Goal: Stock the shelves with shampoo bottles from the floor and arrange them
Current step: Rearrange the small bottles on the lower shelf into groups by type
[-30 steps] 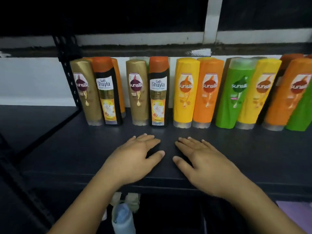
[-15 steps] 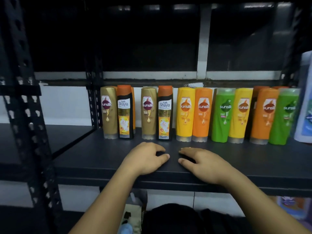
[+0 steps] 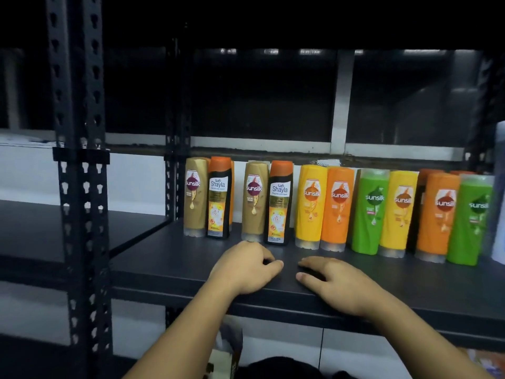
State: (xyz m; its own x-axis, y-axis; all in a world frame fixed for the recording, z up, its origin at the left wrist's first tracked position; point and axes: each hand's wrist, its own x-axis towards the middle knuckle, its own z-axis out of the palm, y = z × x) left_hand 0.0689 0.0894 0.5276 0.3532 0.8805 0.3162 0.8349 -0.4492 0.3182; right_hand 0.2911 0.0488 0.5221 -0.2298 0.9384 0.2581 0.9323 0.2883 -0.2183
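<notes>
While both hands rest empty on the front of the shelf, the left hand has its grip curled loosely on nothing and the right hand lies flat, fingers apart. Behind them the shampoo bottles stand upright in a row, touching in places. A careless reach could knock the nearest gold bottle and topple its neighbours.
</notes>
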